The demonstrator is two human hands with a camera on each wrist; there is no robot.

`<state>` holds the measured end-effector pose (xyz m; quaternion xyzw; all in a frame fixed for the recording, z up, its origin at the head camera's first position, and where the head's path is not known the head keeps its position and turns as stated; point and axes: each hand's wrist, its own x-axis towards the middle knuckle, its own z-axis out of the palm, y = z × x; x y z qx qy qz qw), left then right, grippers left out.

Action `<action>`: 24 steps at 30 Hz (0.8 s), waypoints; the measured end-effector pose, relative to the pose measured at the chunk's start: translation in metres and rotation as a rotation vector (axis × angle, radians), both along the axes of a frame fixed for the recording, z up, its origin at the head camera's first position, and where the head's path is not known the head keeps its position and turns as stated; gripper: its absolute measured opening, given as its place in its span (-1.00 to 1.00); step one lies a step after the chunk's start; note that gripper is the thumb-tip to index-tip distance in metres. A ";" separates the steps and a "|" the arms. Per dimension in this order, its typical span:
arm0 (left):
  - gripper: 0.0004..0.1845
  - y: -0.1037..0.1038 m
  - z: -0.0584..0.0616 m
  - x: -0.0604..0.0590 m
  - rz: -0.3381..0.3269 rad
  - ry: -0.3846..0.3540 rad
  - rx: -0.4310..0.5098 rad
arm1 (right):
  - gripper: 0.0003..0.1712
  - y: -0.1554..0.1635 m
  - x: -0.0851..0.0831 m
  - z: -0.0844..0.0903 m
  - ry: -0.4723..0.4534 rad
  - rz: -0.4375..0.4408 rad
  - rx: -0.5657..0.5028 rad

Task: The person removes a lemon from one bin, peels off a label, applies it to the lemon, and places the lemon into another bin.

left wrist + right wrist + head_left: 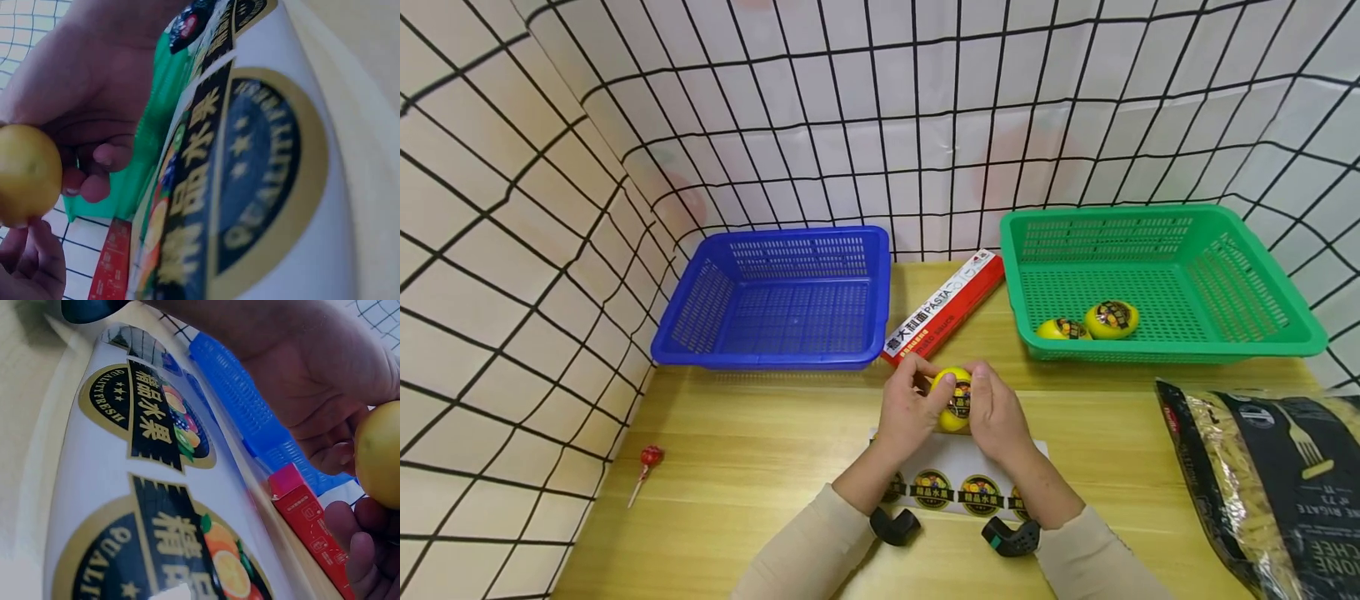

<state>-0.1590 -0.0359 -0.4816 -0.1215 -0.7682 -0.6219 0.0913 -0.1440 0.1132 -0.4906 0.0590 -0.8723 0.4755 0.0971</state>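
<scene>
Two cream sleeves (820,550) come up from the bottom edge of the head view, each wrist carrying a small black camera mount. Just beyond them a white sticker sheet (951,467) lies flat on the wooden table (737,450), with a row of round black-and-gold fruit labels along its near edge. Above the sheet the left hand (910,414) and the right hand (996,417) meet around a yellow lemon (952,398); the fingers of both are curled about it, gripping it from either side, and a round label shows on its front between the hands. Behind the hands a red pasta box (946,307) lies at a slant between a blue basket (775,296) on the left and a green basket (1157,279) on the right. Two more labelled lemons (1088,323) sit touching each other near the front wall of the green basket. At the right edge lies a dark bag of pasta (1277,483), and far to the left a red lollipop (647,462) rests on the table, well apart from everything else.
</scene>
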 end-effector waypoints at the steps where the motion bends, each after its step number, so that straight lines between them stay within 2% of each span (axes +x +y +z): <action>1: -0.82 -0.001 0.000 0.000 -0.003 -0.022 0.009 | -0.46 0.000 0.000 0.000 -0.012 0.019 -0.002; 5: -0.85 -0.006 0.003 -0.003 -0.018 -0.092 0.023 | -0.53 0.004 -0.001 0.002 -0.087 0.141 -0.044; 11: -0.83 -0.010 0.010 -0.005 -0.109 -0.134 -0.021 | -0.57 0.014 -0.004 0.006 -0.178 0.294 -0.107; 15: -0.80 -0.012 0.014 -0.004 -0.138 -0.140 -0.065 | -0.52 0.016 -0.004 0.007 -0.230 0.325 -0.116; 17: -0.78 -0.012 0.016 -0.003 -0.141 -0.145 -0.084 | -0.48 0.016 -0.004 0.008 -0.239 0.320 -0.086; 24: -0.80 -0.012 0.018 -0.003 -0.133 -0.151 -0.119 | -0.33 0.012 -0.002 0.010 -0.214 0.324 -0.001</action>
